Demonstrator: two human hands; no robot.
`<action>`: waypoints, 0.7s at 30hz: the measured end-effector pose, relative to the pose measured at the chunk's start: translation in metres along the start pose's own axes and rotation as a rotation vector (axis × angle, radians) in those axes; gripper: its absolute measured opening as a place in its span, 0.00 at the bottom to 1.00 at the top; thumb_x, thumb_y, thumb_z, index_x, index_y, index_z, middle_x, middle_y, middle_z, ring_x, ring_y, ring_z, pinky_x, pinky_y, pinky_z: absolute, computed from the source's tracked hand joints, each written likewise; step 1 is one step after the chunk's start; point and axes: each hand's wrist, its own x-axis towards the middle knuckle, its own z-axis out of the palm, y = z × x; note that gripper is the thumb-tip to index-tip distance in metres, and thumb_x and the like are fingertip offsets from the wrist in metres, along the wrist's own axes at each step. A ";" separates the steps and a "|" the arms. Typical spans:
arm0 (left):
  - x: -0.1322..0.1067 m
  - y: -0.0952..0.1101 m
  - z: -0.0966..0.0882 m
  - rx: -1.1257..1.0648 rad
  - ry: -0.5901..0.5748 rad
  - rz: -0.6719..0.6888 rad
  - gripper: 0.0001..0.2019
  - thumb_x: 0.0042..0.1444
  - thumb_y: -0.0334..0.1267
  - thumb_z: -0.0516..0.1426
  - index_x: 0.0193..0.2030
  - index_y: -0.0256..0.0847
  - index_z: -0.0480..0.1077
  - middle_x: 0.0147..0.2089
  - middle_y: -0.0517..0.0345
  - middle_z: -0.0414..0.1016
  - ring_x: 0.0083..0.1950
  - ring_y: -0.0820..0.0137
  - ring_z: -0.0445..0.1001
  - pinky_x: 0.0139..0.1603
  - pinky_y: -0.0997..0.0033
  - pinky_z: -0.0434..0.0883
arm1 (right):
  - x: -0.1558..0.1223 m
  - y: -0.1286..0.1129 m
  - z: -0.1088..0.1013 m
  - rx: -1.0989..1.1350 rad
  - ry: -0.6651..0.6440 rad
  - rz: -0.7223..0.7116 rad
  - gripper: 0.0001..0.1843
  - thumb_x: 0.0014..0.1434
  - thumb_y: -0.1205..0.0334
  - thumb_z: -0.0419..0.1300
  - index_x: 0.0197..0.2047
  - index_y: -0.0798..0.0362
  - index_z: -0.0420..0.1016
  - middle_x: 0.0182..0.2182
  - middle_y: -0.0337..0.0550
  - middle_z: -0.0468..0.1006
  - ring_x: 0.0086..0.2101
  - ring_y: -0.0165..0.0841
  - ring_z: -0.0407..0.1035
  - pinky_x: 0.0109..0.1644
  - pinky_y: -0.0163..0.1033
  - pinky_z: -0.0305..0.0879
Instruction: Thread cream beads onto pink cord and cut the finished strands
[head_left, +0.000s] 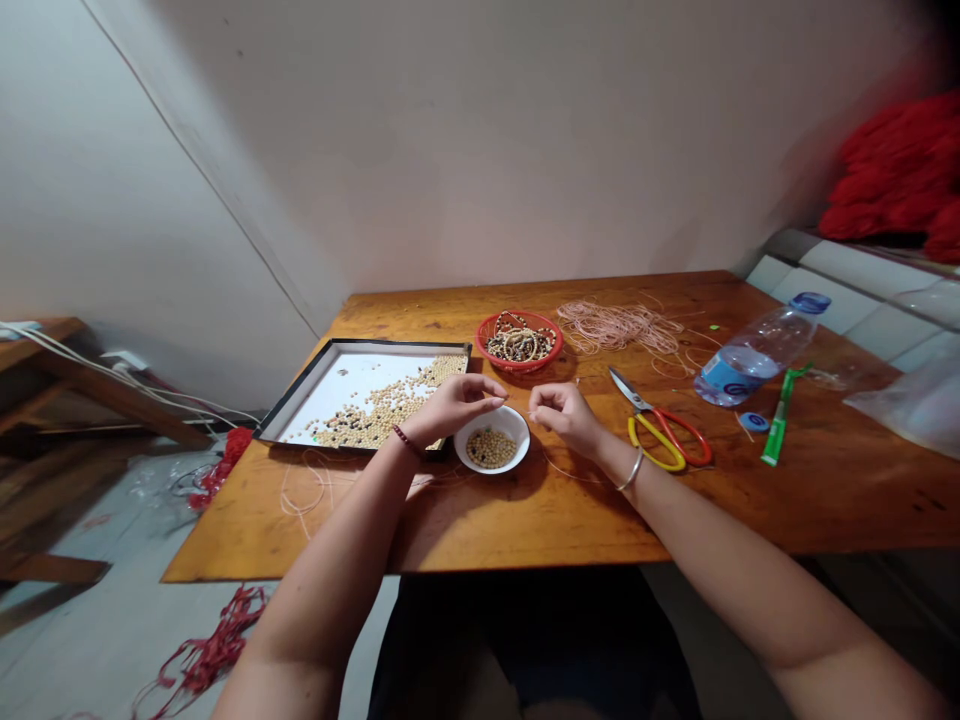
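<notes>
My left hand (451, 405) hovers over a small white bowl (492, 439) of tan beads, its fingertips pinched together on something too small to make out. My right hand (564, 414) is just right of the bowl, also pinched, and a thin pale cord (559, 467) trails from it across the wooden table (525, 510). The two hands' fingertips are a short gap apart above the bowl. A red bead bracelet is on my left wrist, a silver bangle on my right.
A black-rimmed tray (300, 395) of loose tan and dark beads lies at left. A red basket (520, 340) of bracelets, a heap of pink cord (619, 326), scissors (660, 432), a lying water bottle (757, 352) and a green tool (776, 425) lie beyond and right.
</notes>
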 end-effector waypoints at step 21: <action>-0.001 -0.001 0.006 -0.216 -0.068 -0.007 0.15 0.48 0.45 0.64 0.37 0.35 0.76 0.36 0.53 0.78 0.35 0.73 0.73 0.38 0.73 0.68 | 0.006 0.007 0.002 0.134 -0.074 0.104 0.14 0.46 0.53 0.68 0.29 0.57 0.78 0.27 0.41 0.78 0.28 0.29 0.68 0.35 0.35 0.64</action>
